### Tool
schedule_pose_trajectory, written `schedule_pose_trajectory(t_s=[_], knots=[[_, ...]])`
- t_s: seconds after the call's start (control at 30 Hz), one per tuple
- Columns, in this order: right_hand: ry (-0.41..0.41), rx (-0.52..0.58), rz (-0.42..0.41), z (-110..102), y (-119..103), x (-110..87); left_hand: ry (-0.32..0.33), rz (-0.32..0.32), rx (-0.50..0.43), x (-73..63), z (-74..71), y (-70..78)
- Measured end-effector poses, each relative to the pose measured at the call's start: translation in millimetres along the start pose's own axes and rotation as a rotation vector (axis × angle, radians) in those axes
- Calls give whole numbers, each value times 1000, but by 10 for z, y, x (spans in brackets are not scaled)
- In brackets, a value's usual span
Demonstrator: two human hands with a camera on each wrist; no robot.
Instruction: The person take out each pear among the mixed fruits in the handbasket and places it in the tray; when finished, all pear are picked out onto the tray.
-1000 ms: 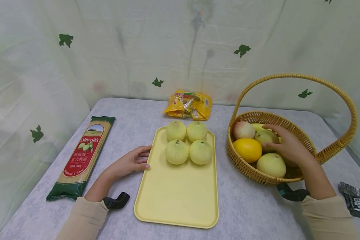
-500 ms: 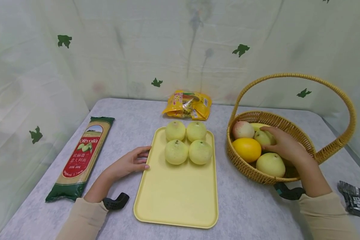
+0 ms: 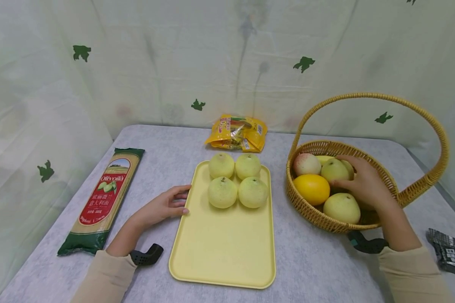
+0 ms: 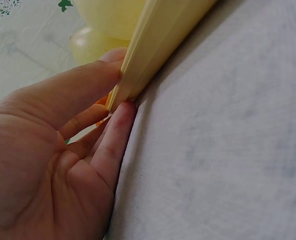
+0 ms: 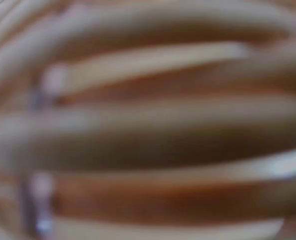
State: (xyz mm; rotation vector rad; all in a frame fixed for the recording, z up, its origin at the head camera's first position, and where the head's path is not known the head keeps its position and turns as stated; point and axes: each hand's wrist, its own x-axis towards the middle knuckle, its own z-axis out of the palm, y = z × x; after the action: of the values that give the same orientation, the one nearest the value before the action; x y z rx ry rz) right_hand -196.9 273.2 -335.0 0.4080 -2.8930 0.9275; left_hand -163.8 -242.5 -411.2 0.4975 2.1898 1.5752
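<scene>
In the head view, my left hand [image 3: 163, 207] pinches the left rim of a pale yellow tray [image 3: 222, 248]. The left wrist view shows its thumb over the tray's rim [image 4: 130, 65] and fingertips at the underside. Round pale green pears [image 3: 222, 192] stand in two rows on the tray's far half. My right hand [image 3: 365, 181] reaches into a wicker basket [image 3: 318, 219], fingers and thumb curled about a green pear [image 3: 334, 170]. Another green fruit [image 3: 349, 167] shows behind that pear, partly hidden by the fingers. The right wrist view is filled by blurred wicker strands [image 5: 148, 135].
The basket also holds a peach [image 3: 307, 164], an orange-yellow fruit [image 3: 311, 189], a pear [image 3: 342, 208] and a banana [image 3: 323, 159], under a tall handle [image 3: 371, 96]. Spaghetti [image 3: 106, 193] lies left, a yellow snack bag [image 3: 236, 132] behind, black packets [image 3: 449, 254] right.
My right hand has shifted slightly within the basket, and the green pear at its fingers has moved a little up and left, with another green fruit showing behind. The left hand stays put.
</scene>
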Motion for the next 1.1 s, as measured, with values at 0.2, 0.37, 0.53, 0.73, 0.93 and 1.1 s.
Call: schedule_pose_trajectory(t_s=[0.2, 0.37, 0.53, 0.73, 0.93, 1.1], knots=[[138, 174, 42, -8, -68, -43, 6, 0, 11, -4, -4, 4], [246, 257, 27, 7, -275, -118, 6, -8, 8, -6, -4, 10], [287, 429, -119, 71, -640, -188, 2, -7, 7, -4, 0, 12], [159, 595, -273, 315, -1074, -287, 10, -12, 11, -11, 0, 18], [-49, 678, -285, 718, -1324, -389, 13, -16, 9, -13, 0, 26], [-147, 703, -243, 1070, -1407, -437, 10, -7, 13, -11, -2, 12]])
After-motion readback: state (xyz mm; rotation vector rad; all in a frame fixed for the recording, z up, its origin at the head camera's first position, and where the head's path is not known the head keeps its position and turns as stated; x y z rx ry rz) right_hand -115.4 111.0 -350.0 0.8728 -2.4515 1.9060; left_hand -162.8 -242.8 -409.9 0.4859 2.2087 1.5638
